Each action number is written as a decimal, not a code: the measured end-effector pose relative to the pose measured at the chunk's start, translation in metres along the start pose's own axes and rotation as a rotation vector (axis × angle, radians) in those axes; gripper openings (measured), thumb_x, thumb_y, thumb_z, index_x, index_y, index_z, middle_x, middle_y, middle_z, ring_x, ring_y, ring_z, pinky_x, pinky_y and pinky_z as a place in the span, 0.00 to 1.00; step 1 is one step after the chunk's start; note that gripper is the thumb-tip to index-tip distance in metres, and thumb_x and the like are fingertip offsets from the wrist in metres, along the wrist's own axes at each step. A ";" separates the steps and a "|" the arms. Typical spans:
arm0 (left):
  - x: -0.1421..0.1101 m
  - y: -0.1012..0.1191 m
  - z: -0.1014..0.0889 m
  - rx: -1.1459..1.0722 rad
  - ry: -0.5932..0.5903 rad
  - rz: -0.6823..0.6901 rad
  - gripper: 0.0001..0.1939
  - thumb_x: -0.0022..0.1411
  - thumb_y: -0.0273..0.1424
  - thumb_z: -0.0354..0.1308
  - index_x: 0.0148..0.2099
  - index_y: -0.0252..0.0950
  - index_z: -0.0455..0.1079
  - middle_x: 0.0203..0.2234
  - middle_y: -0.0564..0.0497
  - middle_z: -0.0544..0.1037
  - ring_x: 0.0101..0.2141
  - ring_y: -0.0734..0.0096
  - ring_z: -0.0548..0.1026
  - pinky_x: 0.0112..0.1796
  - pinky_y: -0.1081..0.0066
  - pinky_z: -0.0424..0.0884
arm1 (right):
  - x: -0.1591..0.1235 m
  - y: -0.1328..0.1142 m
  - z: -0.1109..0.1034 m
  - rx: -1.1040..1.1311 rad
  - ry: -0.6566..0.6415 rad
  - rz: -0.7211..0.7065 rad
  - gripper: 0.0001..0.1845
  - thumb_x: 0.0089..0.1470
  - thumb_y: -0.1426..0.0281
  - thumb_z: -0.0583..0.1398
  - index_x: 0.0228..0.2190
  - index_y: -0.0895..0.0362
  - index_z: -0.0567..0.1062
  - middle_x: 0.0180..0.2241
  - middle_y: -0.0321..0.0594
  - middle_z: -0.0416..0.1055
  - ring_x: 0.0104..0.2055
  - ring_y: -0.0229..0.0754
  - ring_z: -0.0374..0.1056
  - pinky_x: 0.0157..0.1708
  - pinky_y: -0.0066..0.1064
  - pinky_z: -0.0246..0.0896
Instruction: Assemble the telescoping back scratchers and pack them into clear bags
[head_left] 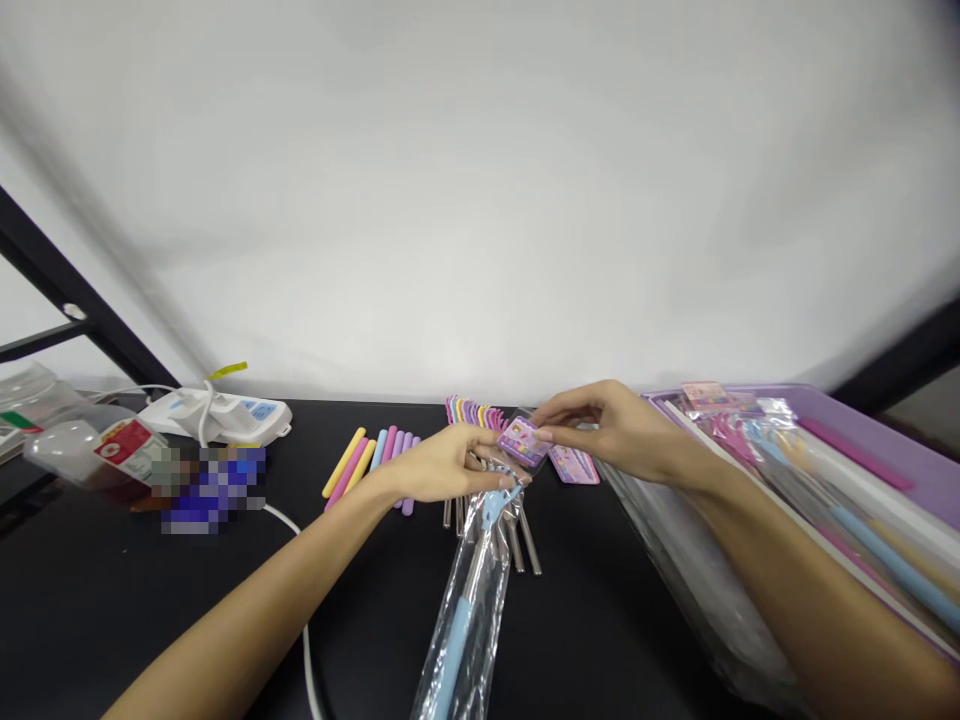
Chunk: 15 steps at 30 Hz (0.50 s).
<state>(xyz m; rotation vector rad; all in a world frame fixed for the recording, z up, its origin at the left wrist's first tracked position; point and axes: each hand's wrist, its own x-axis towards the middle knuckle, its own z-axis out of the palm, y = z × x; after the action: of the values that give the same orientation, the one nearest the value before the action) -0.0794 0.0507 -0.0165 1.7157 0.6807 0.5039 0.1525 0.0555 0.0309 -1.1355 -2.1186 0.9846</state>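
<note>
My left hand [442, 462] is closed on the mouth of a long clear plastic bag [491, 590]. Inside the bag lies a metal rod with a light blue head and a light blue handle [454, 655]. Between the fingers of my right hand [607, 430] is a small purple printed card [523, 442], held just above the bag's mouth. Another printed card [574, 465] lies on the table below that hand. Behind my left hand sits a row of metal rods [531, 545] with colourful heads [474, 412], partly covered by my fingers.
Yellow, pink, blue and purple sticks [349, 468] lie left of the rods. A purple bin [862, 425] with bagged rods stands at right, with plastic bags [675, 540] by it. At left are a power strip [232, 415], white cable [308, 660] and clear bottle [82, 447].
</note>
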 end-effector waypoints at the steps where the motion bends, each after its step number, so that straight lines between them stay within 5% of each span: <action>1: 0.000 0.001 0.000 -0.002 0.007 0.000 0.18 0.62 0.30 0.62 0.54 0.33 0.72 0.45 0.43 0.81 0.44 0.63 0.79 0.46 0.65 0.75 | 0.001 0.000 0.000 0.038 -0.008 0.012 0.16 0.48 0.59 0.67 0.35 0.57 0.83 0.35 0.43 0.81 0.38 0.48 0.76 0.42 0.40 0.72; 15: -0.001 0.004 0.001 0.024 0.057 -0.011 0.15 0.59 0.37 0.65 0.43 0.32 0.72 0.25 0.54 0.77 0.24 0.76 0.72 0.28 0.74 0.66 | 0.001 0.000 0.003 0.071 0.022 0.017 0.19 0.46 0.57 0.68 0.35 0.58 0.83 0.35 0.44 0.81 0.39 0.48 0.75 0.41 0.39 0.71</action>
<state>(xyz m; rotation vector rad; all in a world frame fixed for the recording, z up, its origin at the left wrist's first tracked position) -0.0791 0.0484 -0.0131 1.7246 0.7394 0.5401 0.1492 0.0555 0.0293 -1.1263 -2.0438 1.0423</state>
